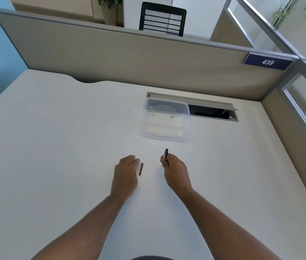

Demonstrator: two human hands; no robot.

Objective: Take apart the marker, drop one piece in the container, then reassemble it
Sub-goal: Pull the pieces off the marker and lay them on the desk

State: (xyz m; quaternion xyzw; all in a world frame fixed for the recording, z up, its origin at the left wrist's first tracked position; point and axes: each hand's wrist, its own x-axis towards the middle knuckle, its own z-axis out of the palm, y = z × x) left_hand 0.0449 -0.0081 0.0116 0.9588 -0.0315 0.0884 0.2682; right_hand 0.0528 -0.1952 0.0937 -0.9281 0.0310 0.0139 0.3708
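My right hand (174,171) is closed around the black marker body (166,153), whose upper end sticks out above my fingers. A short black piece, the marker cap (141,169), lies on the white desk (54,147) just right of my left hand (126,173). My left hand rests palm down with its fingers curled beside the cap; I cannot tell whether it touches it. The clear plastic container (165,120) stands open on the desk beyond both hands, with nothing dark visible inside.
An open cable slot (212,113) in the desk lies right behind the container. Beige partition walls (129,61) close off the back and right sides, with a "439" sign (267,62). A black chair (162,19) stands beyond the partition.
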